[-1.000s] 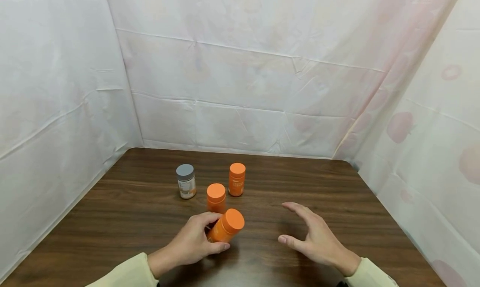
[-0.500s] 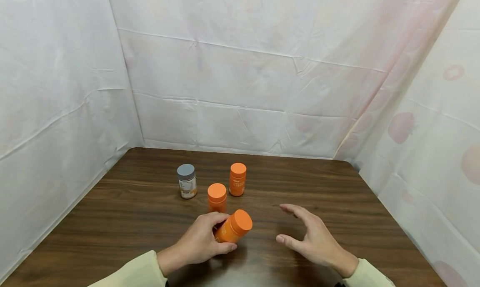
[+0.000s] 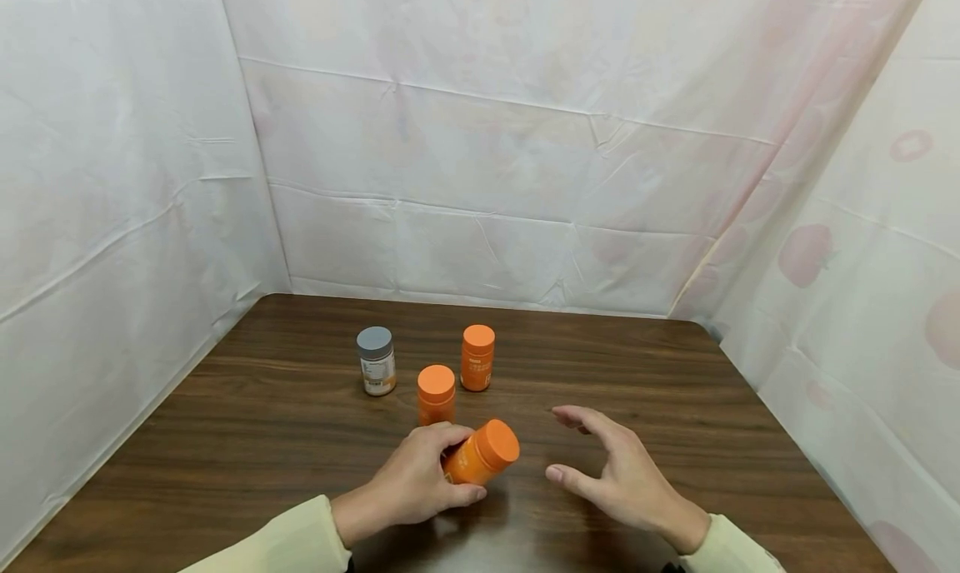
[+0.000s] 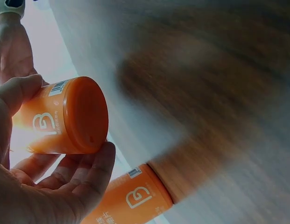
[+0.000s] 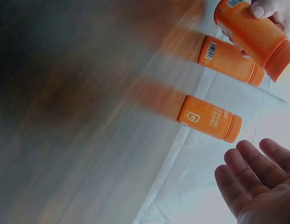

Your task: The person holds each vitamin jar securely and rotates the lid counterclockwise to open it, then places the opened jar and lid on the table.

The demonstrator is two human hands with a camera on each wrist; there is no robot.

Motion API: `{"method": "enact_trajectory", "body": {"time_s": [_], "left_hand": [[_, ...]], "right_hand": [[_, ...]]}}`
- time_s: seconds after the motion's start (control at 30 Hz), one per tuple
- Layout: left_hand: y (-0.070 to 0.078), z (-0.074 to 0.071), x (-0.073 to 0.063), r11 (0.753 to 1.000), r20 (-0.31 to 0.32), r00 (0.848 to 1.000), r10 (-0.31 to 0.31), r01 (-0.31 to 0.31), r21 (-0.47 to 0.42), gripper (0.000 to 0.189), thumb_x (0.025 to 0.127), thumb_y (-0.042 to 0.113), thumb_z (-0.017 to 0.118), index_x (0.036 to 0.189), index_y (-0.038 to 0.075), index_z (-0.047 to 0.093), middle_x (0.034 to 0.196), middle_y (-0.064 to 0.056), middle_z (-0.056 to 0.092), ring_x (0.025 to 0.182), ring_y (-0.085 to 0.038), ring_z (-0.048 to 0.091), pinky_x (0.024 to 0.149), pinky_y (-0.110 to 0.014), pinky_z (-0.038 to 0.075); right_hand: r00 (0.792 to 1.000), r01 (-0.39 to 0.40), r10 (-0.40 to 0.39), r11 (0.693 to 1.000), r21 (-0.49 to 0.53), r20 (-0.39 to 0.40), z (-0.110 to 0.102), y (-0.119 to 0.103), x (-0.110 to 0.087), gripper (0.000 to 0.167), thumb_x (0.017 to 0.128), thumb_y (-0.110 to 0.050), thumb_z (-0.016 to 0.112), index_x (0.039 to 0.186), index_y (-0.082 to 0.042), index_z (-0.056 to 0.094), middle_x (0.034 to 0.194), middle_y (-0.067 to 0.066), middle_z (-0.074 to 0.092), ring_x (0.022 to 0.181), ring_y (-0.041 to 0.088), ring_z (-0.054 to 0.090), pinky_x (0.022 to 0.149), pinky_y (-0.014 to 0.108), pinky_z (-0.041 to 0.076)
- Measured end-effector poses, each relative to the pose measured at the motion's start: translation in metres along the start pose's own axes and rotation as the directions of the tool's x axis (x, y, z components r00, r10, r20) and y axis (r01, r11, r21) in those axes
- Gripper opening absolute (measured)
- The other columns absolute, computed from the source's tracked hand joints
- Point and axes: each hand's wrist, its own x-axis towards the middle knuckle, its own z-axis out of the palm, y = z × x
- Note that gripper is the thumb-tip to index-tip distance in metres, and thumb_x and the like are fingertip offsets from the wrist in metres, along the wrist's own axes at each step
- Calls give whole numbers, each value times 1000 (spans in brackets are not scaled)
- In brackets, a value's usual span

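The left hand (image 3: 420,477) grips a cylindrical orange plastic bottle with an orange screw cap (image 3: 480,455), thumb on one side and fingers on the other; the bottle is raised above the dark brown wood-grain table (image 3: 225,440), tilted, its cap leaning toward the right hand (image 3: 626,481). That right hand holds nothing — thumb and fingers spread wide, well apart from the bottle. Just beyond the left hand stands a second orange bottle (image 3: 437,390), its lower part hidden in the head view; farther back stand a third orange bottle (image 3: 477,358) and, to its left, a clear jar with a grey lid (image 3: 377,361) — both upright.
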Motion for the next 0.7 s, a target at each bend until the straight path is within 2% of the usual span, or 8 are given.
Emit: {"method": "enact_trajectory", "body": {"time_s": [0.43,0.7], "left_hand": [[4,7,7,1000,49,999,-6,5,17,38,77,31,91,108,31,69,94,18,61,82,-1,57,75,-26,50],[7,8,9,999,52,999,1,-3,38,38,76,32,92,107,29,70,90,16,59,78,-2,55,73,-26,48]], "right_hand": [[1000,21,-21,998,53,-8,6,-9,5,60,84,-34,86,137,-26,59,128,-13,64,113,19,64,92,42,54],[1000,22,-22,997,77,0,12,-16,9,57,86,-36,85,136,-26,60,127,-14,65,110,11,62,91,41,54]]}}
